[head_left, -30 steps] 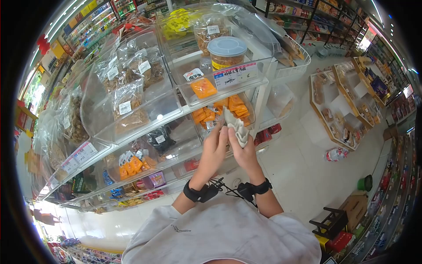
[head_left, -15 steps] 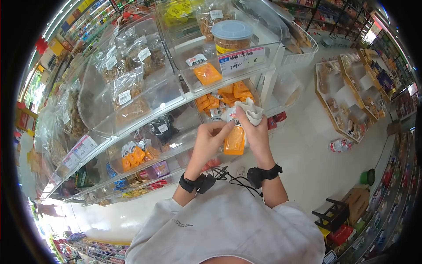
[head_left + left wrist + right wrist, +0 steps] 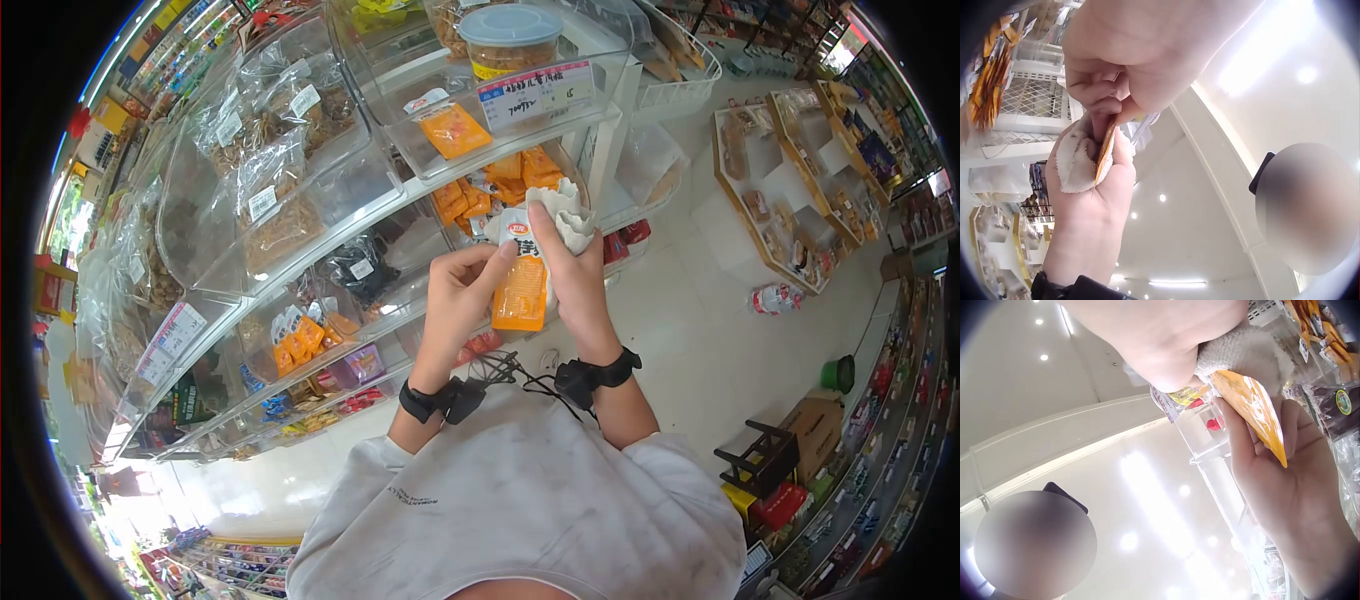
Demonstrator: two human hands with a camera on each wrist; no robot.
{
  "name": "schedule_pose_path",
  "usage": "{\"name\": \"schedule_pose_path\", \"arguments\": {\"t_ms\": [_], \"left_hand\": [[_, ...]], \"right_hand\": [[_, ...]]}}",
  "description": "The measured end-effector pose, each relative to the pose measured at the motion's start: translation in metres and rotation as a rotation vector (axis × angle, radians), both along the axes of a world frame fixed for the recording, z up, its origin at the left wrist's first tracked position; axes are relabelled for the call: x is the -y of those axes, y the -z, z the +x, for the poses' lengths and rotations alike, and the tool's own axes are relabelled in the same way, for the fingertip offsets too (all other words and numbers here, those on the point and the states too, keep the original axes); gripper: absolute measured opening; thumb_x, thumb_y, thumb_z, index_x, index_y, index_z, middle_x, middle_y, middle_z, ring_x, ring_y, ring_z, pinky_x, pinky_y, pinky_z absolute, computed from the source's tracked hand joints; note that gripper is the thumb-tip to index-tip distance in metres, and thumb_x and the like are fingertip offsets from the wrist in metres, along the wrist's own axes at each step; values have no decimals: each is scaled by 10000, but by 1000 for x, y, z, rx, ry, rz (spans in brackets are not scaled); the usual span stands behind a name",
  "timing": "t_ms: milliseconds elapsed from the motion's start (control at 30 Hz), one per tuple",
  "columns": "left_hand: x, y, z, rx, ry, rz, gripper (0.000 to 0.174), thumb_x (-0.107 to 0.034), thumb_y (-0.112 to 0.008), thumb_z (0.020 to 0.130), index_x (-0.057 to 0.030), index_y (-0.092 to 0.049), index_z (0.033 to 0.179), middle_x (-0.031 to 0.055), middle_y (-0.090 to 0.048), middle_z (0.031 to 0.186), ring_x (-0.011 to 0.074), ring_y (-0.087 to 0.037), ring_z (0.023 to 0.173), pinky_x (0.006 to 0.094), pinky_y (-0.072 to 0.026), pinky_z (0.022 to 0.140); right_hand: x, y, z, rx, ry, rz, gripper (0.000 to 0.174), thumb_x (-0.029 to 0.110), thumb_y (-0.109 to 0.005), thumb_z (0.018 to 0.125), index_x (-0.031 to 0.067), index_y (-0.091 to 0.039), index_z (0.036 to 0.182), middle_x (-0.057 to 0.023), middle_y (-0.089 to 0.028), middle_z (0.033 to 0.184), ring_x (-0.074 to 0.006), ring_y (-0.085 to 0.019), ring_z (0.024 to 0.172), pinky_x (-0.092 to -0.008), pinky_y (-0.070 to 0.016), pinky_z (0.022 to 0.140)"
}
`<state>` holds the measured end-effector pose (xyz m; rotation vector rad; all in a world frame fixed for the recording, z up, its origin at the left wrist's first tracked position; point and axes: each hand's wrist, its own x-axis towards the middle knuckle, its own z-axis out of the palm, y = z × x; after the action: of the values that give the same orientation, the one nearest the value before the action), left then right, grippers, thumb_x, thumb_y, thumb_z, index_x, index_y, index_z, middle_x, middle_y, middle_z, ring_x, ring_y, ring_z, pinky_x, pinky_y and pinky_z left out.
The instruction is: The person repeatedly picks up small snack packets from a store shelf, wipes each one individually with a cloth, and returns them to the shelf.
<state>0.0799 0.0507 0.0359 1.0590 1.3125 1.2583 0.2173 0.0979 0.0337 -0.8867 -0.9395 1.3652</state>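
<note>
An orange and white snack packet [image 3: 521, 290] hangs between both hands in the head view, its printed white end up. My left hand [image 3: 458, 300] pinches its left edge with thumb and curled fingers. My right hand [image 3: 578, 280] grips the packet with the thumb across its upper part, and also holds a crumpled pale cloth [image 3: 571, 221] behind it. In the left wrist view the packet [image 3: 1106, 150] is edge-on against the cloth [image 3: 1074, 164]. The right wrist view shows the packet [image 3: 1252, 409] beside the left hand [image 3: 1291, 481].
Just beyond the hands, a clear bin holds orange packets [image 3: 462, 203]. Above it stand a blue-lidded tub [image 3: 510, 40] and a price label [image 3: 535, 95] on the rack. Bagged dried goods [image 3: 283, 215] lie at left; a low display stand [image 3: 745, 210] is at right.
The hands were close together over the orange packets a second ago; now they are nearer the body, with one packet showing between them. The head view has shifted slightly.
</note>
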Motion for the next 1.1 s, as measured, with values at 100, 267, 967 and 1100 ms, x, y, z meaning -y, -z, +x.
{"name": "schedule_pose_path", "arguments": {"t_ms": [100, 267, 967, 1100], "left_hand": [[0, -1, 2, 11, -5, 7, 278, -268, -700, 973, -6, -745, 892, -58, -601, 674, -11, -444, 552, 191, -272, 472], [-5, 11, 3, 106, -242, 106, 261, -229, -707, 966, 18, -747, 895, -44, -581, 690, -5, -412, 574, 205, -295, 490], [-16, 42, -23, 497, -272, -13, 467, -407, -556, 1036, 15, -565, 1238, 113, -644, 1167, 174, -638, 1046, 345, -531, 859], [-19, 61, -36, 478, -502, -12, 485, -429, -553, 1032, 15, -567, 1225, 111, -648, 1149, 184, -652, 1037, 365, -534, 895]], "right_hand": [[1, -1, 2, 17, -8, 21, 312, 260, -717, 944, -15, -679, 1085, -59, -712, 991, -104, -672, 861, -266, -525, 747], [9, 2, 1, 104, -136, 25, 321, 262, -728, 934, 5, -678, 1120, -44, -714, 1007, -101, -664, 886, -271, -524, 766], [12, 16, 1, 958, -144, 804, 467, -24, -662, 748, -19, -651, 1215, -195, -688, 1144, -384, -649, 1076, -425, -524, 921], [3, 26, 27, 656, -272, 531, 321, -1, -648, 849, -46, -655, 1167, -144, -728, 1062, -270, -705, 947, -351, -534, 844]]}}
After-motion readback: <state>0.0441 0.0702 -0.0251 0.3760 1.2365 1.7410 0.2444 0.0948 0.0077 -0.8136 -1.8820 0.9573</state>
